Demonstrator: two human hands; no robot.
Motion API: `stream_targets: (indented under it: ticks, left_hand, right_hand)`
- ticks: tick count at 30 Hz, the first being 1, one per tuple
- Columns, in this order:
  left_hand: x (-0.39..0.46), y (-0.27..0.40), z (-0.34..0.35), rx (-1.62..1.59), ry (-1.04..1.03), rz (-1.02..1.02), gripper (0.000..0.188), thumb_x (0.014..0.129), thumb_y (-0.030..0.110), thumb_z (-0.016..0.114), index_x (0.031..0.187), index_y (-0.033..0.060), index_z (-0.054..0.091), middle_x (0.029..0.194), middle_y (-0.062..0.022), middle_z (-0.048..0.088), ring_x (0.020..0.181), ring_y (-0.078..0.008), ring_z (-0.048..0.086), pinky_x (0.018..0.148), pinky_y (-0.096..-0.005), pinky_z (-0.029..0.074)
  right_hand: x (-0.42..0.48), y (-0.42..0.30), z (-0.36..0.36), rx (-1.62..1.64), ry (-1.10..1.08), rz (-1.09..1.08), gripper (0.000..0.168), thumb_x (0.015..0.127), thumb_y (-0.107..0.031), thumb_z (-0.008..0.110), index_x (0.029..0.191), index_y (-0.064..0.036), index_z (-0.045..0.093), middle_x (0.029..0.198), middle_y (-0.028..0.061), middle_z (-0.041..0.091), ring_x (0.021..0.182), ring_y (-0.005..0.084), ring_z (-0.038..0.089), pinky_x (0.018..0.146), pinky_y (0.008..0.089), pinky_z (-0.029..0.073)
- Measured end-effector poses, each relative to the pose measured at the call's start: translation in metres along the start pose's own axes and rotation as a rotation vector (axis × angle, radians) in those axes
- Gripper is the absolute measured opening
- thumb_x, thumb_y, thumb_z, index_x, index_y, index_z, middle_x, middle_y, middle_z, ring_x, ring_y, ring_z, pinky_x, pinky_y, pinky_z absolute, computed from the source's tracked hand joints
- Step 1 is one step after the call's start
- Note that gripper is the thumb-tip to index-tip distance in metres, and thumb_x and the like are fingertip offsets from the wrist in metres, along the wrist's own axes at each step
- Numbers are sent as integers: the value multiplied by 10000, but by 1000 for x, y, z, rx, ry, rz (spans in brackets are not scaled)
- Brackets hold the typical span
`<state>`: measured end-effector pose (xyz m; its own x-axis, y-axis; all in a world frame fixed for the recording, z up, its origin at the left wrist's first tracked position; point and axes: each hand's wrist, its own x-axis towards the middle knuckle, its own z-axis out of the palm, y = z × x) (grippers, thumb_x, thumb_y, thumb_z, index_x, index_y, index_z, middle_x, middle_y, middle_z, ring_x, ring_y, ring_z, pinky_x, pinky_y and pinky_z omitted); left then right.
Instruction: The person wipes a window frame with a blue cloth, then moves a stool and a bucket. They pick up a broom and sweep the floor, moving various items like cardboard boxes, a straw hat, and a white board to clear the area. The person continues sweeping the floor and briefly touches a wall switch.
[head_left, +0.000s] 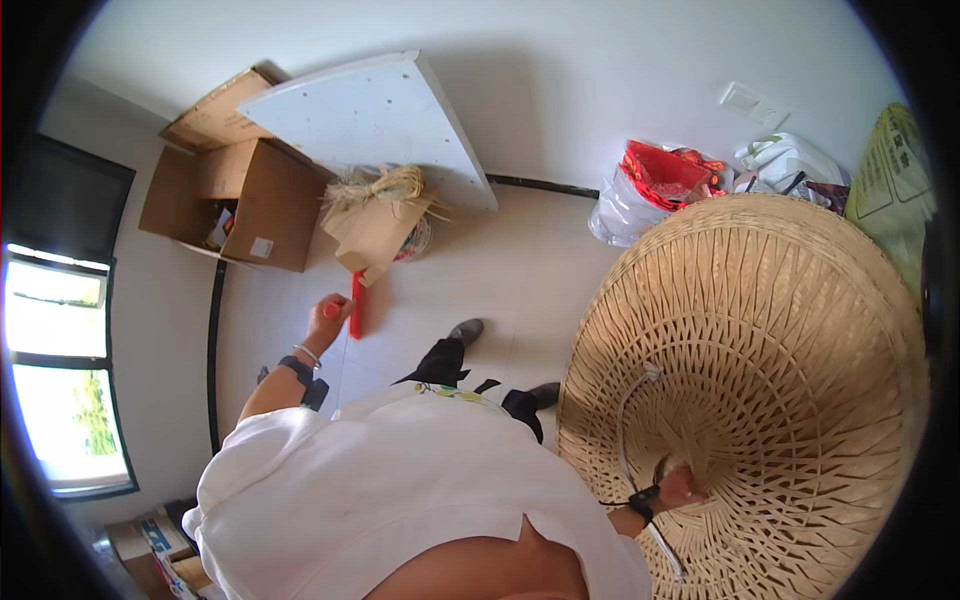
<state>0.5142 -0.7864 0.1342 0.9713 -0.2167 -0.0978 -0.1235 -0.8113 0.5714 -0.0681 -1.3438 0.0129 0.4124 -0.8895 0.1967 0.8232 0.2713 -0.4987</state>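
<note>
My left hand (326, 319), with a bangle and a dark band on its wrist, closes around a red handle (331, 310) seen end-on. Just beyond it a long red piece (356, 307) lies low by the floor; whether it joins the handle cannot be told. At the right, my right hand (679, 487) is against the centre of a large round woven bamboo or wicker piece (750, 360). Its fingers are partly hidden, so their grip is unclear. A pale cord or tube (622, 427) runs across the weave near this hand.
An open cardboard box (277, 210) and a white board (360, 112) lean by the wall. Nearby, a straw bundle (397, 184) and cardboard (382, 229) rest over a bucket (416, 240). Red and clear plastic bags (664, 176) and a yellow-green bag (892, 195) stand behind the woven piece.
</note>
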Motion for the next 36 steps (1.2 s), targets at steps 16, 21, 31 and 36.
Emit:
stream_targets:
  ticks: [16, 21, 31, 36]
  left_hand:
    - [24, -129, -139, -625, 591, -112, 252, 891, 187, 614, 722, 10, 552, 713, -22, 584, 713, -85, 515, 691, -253, 428]
    - [25, -169, -185, -580, 603, -126, 232, 897, 146, 590, 717, 6, 544, 723, -33, 600, 711, -90, 527, 690, -256, 428]
    - [2, -181, -210, -518, 723, -132, 215, 888, 166, 550, 718, 37, 573, 689, -48, 613, 617, -120, 532, 609, -275, 434]
    - [-3, -173, -200, -560, 772, -175, 198, 884, 134, 545, 718, 32, 577, 710, -52, 616, 643, -119, 533, 617, -260, 435]
  right_hand:
    - [172, 369, 325, -1162, 8, 426, 186, 884, -187, 577, 727, -100, 532, 644, -47, 471, 537, 41, 388, 482, 196, 283]
    - [204, 561, 578, -1496, -942, -232, 158, 815, -145, 649, 946, -60, 623, 899, 93, 626, 824, 254, 583, 745, 341, 468]
    - [178, 789, 755, -2050, -1457, -449, 625, 701, -403, 757, 1162, -53, 525, 1145, 139, 599, 1100, 303, 543, 891, 404, 460]
    - [190, 835, 755, -2303, -1535, -171, 640, 672, -443, 763, 1149, -79, 538, 1138, 140, 609, 1052, 296, 587, 849, 405, 492]
